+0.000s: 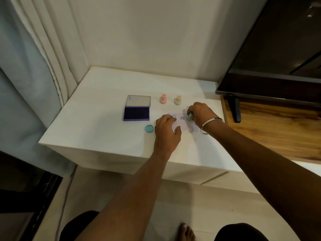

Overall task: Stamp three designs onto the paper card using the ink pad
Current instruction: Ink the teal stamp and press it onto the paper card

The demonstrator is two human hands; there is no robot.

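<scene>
White bench [107,94] set into a corner, curtain [34,66] to the left, dark TV screen [271,49] on a wooden top to the right.

Paper card [184,125] lies flat near the bench's front edge, pale lilac. Two purple prints show on it: a ring-like design [173,116] and a heart [182,117].

Left hand [167,131] rests on the card's left part, fingers curled loosely with the tips down on the paper, pinning it. Right hand [199,113] grips a teal stamp [189,117] by its stem, fingers wrapped round it, the face down at the card's right part. Contact itself is hidden by the fingers.

Ink pad [136,113] sits open left of the card, lid up, dark purple pad exposed. Teal cap [149,128] lies near the left hand. Pink stamp [163,98] and cream stamp [178,100] stand upright behind the card, apart from each other.

Handling, as judged: card is thin, light, likely to slide or lift with a tacky stamp face, so hold it down flat away from wet prints, which would smear. Stamps look like small, rigid, light plastic; take them by the narrow stem and press straight down, lifting without a twist. Third design appears in hand.
</scene>
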